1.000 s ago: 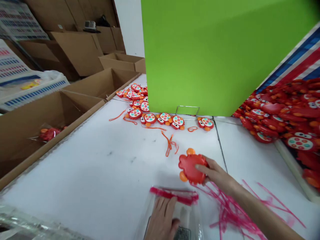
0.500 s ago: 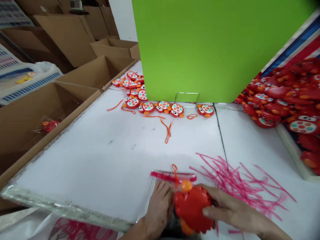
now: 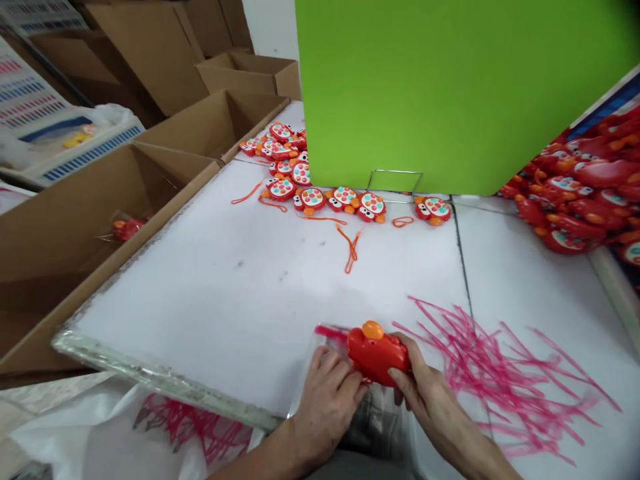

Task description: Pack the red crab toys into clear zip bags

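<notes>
The right hand (image 3: 425, 390) has its grip around a red toy (image 3: 376, 357), with the thumb on the near side. The toy is tipped up, with one orange foot on top, and it is over a clear bag (image 3: 377, 420) at the near edge of the white worktop (image 3: 260, 313). The left hand (image 3: 330, 397) is on the bag, and its bent fingers are right by the toy. I cannot tell if its grip is pinching anything. A messy heap of pink strips (image 3: 485, 360) is beside the right hand. Farther back, more red toys (image 3: 311, 199) sit near a big green board (image 3: 425, 93).
</notes>
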The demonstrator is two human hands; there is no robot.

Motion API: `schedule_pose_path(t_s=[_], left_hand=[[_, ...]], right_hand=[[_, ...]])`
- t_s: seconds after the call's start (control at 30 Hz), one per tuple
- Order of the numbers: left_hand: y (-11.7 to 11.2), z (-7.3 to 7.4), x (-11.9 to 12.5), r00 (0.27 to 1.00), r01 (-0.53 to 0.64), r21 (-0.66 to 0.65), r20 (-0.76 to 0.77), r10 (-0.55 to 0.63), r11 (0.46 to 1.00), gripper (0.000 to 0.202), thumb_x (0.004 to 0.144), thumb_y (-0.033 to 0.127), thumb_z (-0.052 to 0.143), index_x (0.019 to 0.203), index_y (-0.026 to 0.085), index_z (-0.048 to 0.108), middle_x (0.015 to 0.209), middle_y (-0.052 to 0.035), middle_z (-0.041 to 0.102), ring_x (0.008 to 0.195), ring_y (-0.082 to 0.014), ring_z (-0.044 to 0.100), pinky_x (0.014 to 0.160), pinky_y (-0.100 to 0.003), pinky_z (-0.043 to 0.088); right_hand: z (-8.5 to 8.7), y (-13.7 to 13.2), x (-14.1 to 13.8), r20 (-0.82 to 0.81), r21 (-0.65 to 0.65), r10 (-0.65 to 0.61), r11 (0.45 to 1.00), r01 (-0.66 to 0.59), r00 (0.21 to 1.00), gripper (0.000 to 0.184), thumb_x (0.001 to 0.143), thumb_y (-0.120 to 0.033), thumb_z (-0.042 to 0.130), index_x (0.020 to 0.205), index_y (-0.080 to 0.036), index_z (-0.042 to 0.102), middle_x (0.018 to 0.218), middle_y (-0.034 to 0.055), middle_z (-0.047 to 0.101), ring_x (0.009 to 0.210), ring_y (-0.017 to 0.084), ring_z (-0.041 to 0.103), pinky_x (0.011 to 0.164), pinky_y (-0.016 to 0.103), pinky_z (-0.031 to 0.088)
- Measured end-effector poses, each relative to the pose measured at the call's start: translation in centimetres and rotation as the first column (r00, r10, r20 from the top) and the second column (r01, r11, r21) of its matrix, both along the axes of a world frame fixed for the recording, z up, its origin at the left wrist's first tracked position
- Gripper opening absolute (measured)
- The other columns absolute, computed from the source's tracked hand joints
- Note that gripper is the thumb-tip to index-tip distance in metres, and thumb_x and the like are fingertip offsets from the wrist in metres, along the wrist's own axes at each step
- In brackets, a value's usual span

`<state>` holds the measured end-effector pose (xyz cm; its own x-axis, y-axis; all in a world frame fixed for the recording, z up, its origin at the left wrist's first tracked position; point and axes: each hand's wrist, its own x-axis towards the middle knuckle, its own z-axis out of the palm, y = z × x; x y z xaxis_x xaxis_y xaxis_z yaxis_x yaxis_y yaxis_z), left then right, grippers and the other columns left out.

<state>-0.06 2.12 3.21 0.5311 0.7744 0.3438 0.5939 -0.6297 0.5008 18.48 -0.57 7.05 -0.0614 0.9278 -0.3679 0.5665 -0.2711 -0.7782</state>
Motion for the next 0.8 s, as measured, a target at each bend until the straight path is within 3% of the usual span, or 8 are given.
schedule_pose_path(t_s=[0.13,0.2,0.3,0.4,0.5,0.67,0.73,0.8], left_hand=[[1.8,2.3,-2.0,0.976,-0.125,-0.174,0.154,0.152,0.977,0.012,0.084,0.016,0.048,0.089,0.018,0.059,0.092,-0.0060,0.063,0.089,-0.0188,0.053,0.079,-0.032,0.041],[2.6,2.8,-2.5,0.959,-0.177,-0.383,0.140,0.247,0.907,0.015,0.084,0.018,0.048,0.095,0.017,0.058,0.088,-0.0053,0.064,0.081,-0.0169,0.055,0.072,-0.027,0.043],[3.3,2.8,-2.1,0.964,-0.155,-0.634,0.069,0.255,0.758,0.015,0.084,0.020,0.045,0.087,0.016,0.059,0.076,-0.0026,0.064,0.066,-0.0149,0.055,0.060,-0.024,0.041],[3.5,2.4,-1.4,0.964,-0.129,-0.700,0.078,0.255,0.702,0.021,0.085,0.022,0.041,0.072,0.016,0.057,0.064,-0.0007,0.058,0.059,-0.0141,0.051,0.055,-0.023,0.037],[3.2,1.9,-1.1,0.946,-0.086,-0.756,0.142,0.291,0.649,0.022,0.085,0.026,0.041,0.070,0.017,0.055,0.065,-0.0009,0.058,0.062,-0.0145,0.054,0.057,-0.022,0.039],[2.4,1.5,-0.9,0.917,-0.020,-0.827,0.209,0.339,0.562,0.019,0.084,0.027,0.044,0.070,0.017,0.053,0.066,-0.0013,0.059,0.063,-0.0147,0.056,0.057,-0.022,0.042],[2.2,1.3,-0.8,0.904,0.012,-0.849,0.235,0.357,0.529,0.020,0.085,0.030,0.044,0.072,0.017,0.052,0.066,-0.0012,0.059,0.061,-0.0145,0.055,0.055,-0.022,0.042],[2.0,1.3,-0.8,0.875,0.064,-0.875,0.280,0.395,0.479,0.021,0.086,0.033,0.043,0.074,0.017,0.051,0.068,-0.0016,0.059,0.061,-0.0145,0.056,0.056,-0.023,0.044]], right_hand=[[0.1,-0.1,0.2,0.094,0.009,0.060,0.998,-0.061,0.994,0.047,0.092,-0.038,0.026,0.135,-0.020,0.019,0.073,0.0036,0.059,0.064,0.018,0.059,0.064,0.030,0.048],[-0.1,-0.4,0.2,0.118,-0.004,0.079,0.997,-0.079,0.990,0.048,0.092,-0.038,0.026,0.136,-0.020,0.017,0.082,0.0070,0.061,0.070,0.020,0.060,0.067,0.032,0.049],[-0.2,-0.7,0.3,0.157,-0.015,0.103,0.995,-0.102,0.982,0.054,0.091,-0.038,0.030,0.138,-0.021,0.012,0.097,0.0107,0.061,0.079,0.021,0.061,0.073,0.033,0.048],[0.6,-0.4,0.8,0.199,-0.065,0.192,0.981,-0.182,0.961,0.051,0.091,-0.039,0.028,0.138,-0.021,0.017,0.093,0.0103,0.063,0.083,0.022,0.061,0.075,0.034,0.047],[2.0,1.0,1.2,0.226,-0.108,0.356,0.934,-0.340,0.907,0.042,0.092,-0.040,0.023,0.127,-0.020,0.037,0.085,0.0088,0.064,0.078,0.022,0.061,0.070,0.034,0.047],[2.3,2.6,0.1,0.322,-0.054,0.610,0.775,-0.630,0.724,0.033,0.093,-0.033,0.028,0.091,-0.023,0.059,0.076,0.0034,0.066,0.072,0.019,0.062,0.066,0.030,0.045],[1.7,2.5,-0.8,0.422,-0.018,0.612,0.744,-0.668,0.669,0.029,0.091,-0.030,0.034,0.084,-0.022,0.061,0.077,0.0037,0.066,0.071,0.019,0.063,0.066,0.030,0.045],[1.1,2.4,-1.5,0.526,0.024,0.519,0.783,-0.622,0.674,0.022,0.089,-0.029,0.042,0.084,-0.022,0.062,0.083,0.0055,0.065,0.073,0.020,0.063,0.064,0.030,0.044]])
